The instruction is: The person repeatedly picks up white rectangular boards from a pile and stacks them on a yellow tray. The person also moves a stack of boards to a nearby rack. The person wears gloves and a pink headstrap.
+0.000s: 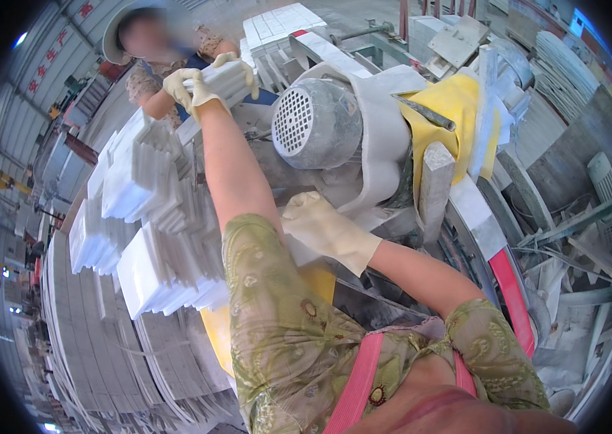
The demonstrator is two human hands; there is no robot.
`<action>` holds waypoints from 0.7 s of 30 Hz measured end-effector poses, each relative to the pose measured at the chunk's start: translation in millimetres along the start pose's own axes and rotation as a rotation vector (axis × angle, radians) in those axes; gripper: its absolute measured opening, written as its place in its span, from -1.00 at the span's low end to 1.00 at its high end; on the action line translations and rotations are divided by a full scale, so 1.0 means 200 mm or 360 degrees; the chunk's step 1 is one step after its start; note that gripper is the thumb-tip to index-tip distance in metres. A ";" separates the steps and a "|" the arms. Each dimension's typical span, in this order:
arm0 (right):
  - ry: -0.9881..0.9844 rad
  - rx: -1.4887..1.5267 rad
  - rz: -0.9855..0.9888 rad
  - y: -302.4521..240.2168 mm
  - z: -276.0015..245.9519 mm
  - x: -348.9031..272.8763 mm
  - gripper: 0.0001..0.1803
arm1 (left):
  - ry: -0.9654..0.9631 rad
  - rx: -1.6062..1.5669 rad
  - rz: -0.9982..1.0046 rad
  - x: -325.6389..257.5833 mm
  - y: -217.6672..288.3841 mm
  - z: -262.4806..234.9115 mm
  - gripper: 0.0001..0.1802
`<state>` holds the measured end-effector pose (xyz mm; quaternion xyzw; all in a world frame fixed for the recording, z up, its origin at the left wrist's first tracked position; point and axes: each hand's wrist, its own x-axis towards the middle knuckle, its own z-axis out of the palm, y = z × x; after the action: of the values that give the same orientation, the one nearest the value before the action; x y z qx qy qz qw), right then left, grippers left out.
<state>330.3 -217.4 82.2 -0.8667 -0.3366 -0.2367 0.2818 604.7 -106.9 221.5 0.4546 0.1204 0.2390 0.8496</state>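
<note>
My left arm reaches up and away to a small stack of white stone tiles (225, 81). My left hand (204, 98), in a cream glove, is at the near end of that stack and appears closed on it, its fingers mostly hidden. A co-worker's gloved hands (178, 85) hold the same stack from the far side. In front of my chest, my right hand (313, 217) wears a cream glove too, with its fingers curled closed. It is just below a grey motor with a round grille (294, 123); what it holds, if anything, is hidden.
Stacked white tiles (143, 170) stand to the left, above long grey slabs (99, 333). The co-worker (154, 47) in a wide hat stands across from me. Right of the motor are a yellow cloth (447, 108) and a machine rail with a red strip (512, 300). Scrap stone lies at far right.
</note>
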 end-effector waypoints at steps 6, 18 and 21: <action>0.0005 -0.0332 0.0010 -0.01 0.03 0.01 -0.76 | -0.0536 -0.0468 0.0073 -0.09 0.14 0.14 -0.68; 0.0563 -0.0522 -0.0341 -0.25 -0.23 -0.35 -0.83 | -0.2001 0.0892 0.1280 -1.85 0.53 -0.83 -0.56; 0.0117 -0.0304 0.0072 -0.22 -0.49 -0.99 -0.88 | -0.2169 0.1098 0.0759 -1.98 0.46 -1.13 -0.63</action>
<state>146.3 -342.6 50.0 -0.8878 -0.2823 -0.2929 0.2153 143.8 -106.7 166.9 0.7513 -0.4584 0.0332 0.4737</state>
